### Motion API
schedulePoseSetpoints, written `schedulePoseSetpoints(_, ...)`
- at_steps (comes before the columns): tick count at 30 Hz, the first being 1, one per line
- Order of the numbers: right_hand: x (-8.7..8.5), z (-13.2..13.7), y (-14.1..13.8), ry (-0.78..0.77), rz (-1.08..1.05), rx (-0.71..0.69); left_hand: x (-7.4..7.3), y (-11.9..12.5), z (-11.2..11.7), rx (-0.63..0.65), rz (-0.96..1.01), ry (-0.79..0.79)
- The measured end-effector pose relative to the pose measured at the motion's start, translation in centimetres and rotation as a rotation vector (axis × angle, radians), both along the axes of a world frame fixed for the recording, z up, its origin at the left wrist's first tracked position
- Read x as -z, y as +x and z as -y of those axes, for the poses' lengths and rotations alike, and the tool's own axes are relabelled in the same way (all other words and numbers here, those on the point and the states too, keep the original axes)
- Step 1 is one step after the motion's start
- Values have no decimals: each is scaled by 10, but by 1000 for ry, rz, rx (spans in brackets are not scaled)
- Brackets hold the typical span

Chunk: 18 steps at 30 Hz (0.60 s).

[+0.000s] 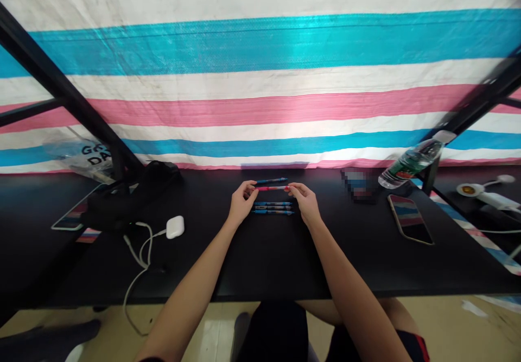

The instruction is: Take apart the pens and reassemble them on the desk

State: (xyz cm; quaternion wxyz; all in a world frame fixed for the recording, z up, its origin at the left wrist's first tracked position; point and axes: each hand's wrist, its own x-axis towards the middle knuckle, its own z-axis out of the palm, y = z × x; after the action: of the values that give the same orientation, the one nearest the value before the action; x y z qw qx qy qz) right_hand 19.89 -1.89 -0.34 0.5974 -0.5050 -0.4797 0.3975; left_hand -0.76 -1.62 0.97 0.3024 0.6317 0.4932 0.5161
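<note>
A red pen (272, 188) lies crosswise between my two hands, just above or on the dark tabletop; which of these I cannot tell. Its left end is pinched by the fingers of my left hand (243, 202). At the other end, the thumb and fingers of my right hand (305, 202) close on the tip. Behind it rests a single blue pen (272, 181), roughly parallel. Nearer to me, several blue pens (272, 208) are lined up side by side between my wrists.
On the black table (272, 264), a phone (410, 218) and a tilted water bottle (413, 162) are at right. At left are a white earbud case (175, 227) on a cable, a black bag (118, 202) and a tablet-like device (75, 213). A striped sheet (260, 109) hangs behind.
</note>
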Motion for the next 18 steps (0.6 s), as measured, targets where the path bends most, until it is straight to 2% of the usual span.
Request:
schedulePoseSetpoints(7, 4, -2, 0, 10, -49, -36, 3, -2, 0, 16, -78, -38)
schedulePoseSetpoints(13, -2, 0, -3, -8, -81, 3, 2, 0, 0, 11, -36, -19)
schedulePoseSetpoints(18, -5, 2, -4, -16, -96, -4, 2, 0, 1, 13, -104, -29)
